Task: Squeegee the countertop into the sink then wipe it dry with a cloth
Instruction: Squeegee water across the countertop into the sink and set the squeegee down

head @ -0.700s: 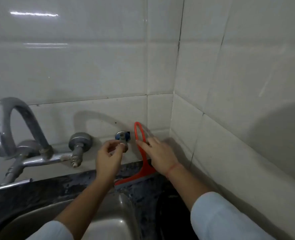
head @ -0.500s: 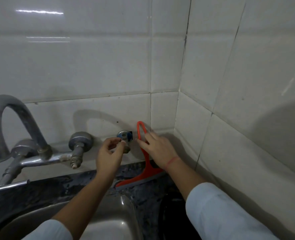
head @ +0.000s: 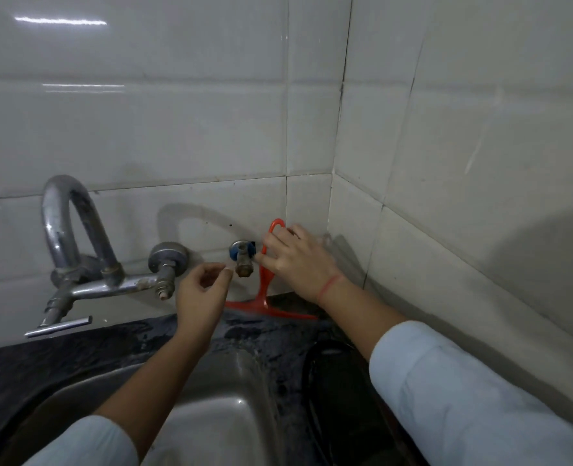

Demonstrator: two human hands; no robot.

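Right hand (head: 298, 260) grips the red squeegee (head: 264, 290) handle, hiding its middle; the blade rests on the wet tabletop (head: 77, 351) at twelve o'clock from the sink (head: 218, 415). Left hand (head: 201, 294) is half-curled, empty, beside a small tap (head: 243, 258).

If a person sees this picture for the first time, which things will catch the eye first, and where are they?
The red squeegee stands out most: it leans upright against the white tiled wall near the corner, its blade on the dark countertop, with the right hand on its looped handle. Just left of it, the left hand is close to a small wall tap. A curved metal faucet is at the far left, above the steel sink.
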